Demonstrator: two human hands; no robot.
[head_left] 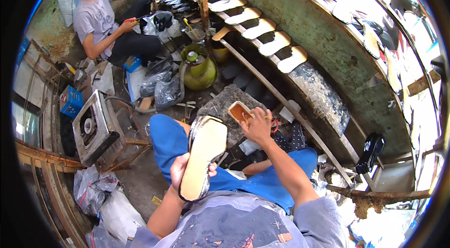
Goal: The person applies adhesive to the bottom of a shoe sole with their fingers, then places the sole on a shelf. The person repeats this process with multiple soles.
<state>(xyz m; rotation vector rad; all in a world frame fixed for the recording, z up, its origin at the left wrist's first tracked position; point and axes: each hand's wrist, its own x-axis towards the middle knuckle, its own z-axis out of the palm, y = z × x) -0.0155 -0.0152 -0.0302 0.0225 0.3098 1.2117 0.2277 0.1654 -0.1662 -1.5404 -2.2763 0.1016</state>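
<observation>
My left hand (179, 171) is closed round a sandal sole (204, 156), with its toe end tilted away from me. The sole has a tan upper face and a black edge, and some loose black trim shows beside its toe. My right hand (257, 125) reaches to a small pale tub (232, 106) of amber, glue-like stuff (240, 113). Its fingers are bent together at the tub's right side; whatever is between them is too small to make out. Under the tub lies a worn stone block (213, 108).
Tan soles (275, 43) line a wooden rack on the right, with more on upper rails. A green gas cylinder (199, 70) stands ahead. To the left is a metal stove (93, 128) on a wooden stand. A co-worker (101, 18) sits at the far left, near piled soles.
</observation>
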